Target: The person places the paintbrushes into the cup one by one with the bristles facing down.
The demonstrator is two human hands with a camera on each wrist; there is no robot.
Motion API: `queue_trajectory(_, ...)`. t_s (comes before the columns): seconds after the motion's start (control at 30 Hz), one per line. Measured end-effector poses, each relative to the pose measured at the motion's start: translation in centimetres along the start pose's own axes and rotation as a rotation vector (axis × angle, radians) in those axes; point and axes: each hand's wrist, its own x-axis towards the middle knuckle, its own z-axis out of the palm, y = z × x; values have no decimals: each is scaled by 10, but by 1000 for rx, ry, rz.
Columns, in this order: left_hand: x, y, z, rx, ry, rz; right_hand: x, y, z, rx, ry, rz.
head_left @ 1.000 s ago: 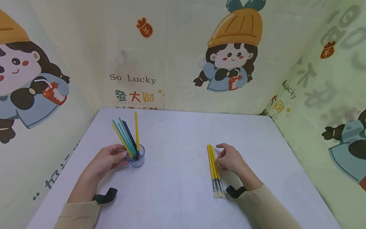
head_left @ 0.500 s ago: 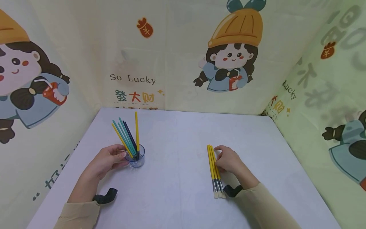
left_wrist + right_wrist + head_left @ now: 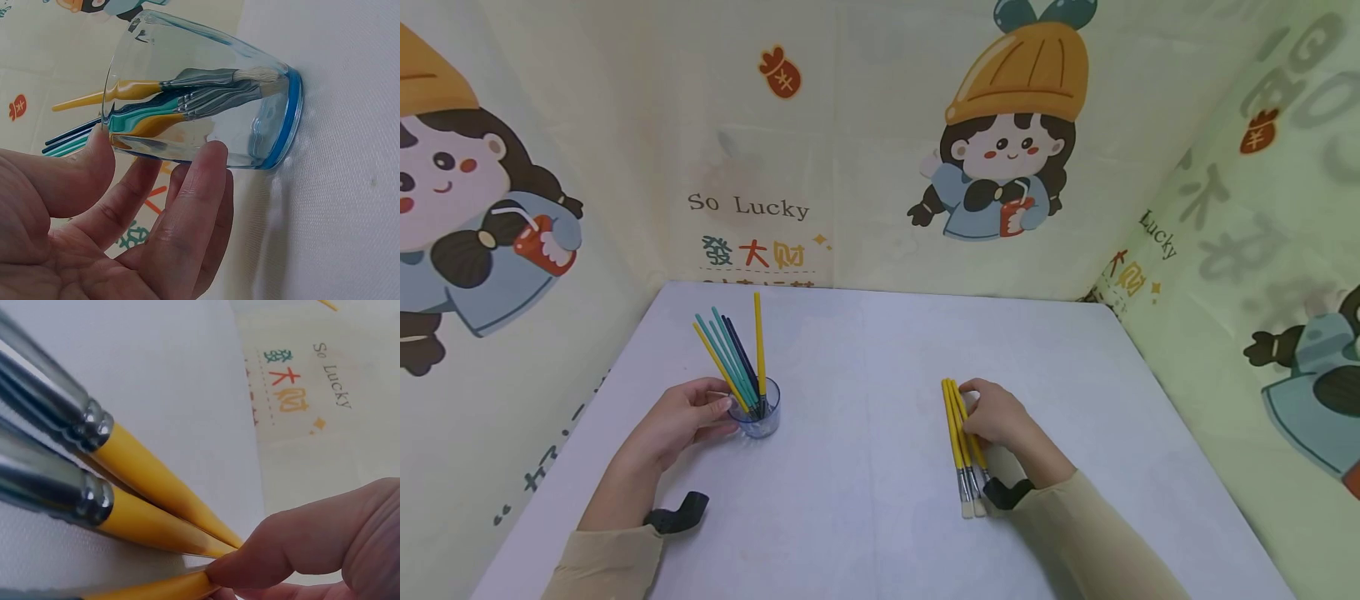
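Observation:
My left hand (image 3: 681, 421) holds the side of a clear glass cup (image 3: 765, 427), which stands upright at the table's left. In the left wrist view the thumb is at the rim and the fingers (image 3: 194, 215) are against the wall. Several paintbrushes (image 3: 140, 122) with yellow, teal and dark blue handles lean inside, bristles down. On the right, my right hand (image 3: 1000, 417) pinches the yellow handle of a paintbrush (image 3: 150, 589) between thumb and fingers. Beside it lie two more yellow paintbrushes (image 3: 957, 437), bristles toward me. The held brush's bristles are hidden behind the wrist camera in the head view.
A white-covered table (image 3: 865, 533) spans the space between the hands. Printed cloth walls (image 3: 865, 167) with cartoon figures rise behind it and on both sides. A black wrist camera mount (image 3: 679, 513) juts out below the left hand, another (image 3: 1007, 493) below the right.
My right hand has moved slightly left and taken hold of the rightmost yellow paintbrush. That brush's bristle end has swung away from the other two. My left hand and the cup stay put.

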Motion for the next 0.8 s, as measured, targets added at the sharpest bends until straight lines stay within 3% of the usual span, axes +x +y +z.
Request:
queue_trajectory(0.53,-2,2,0,15,3,-2,-2,-8,-10,296,33,-89)
queue_trajectory(0.8,-1,1,-1,10,2,-5,2,-21,-9,431,115,-85)
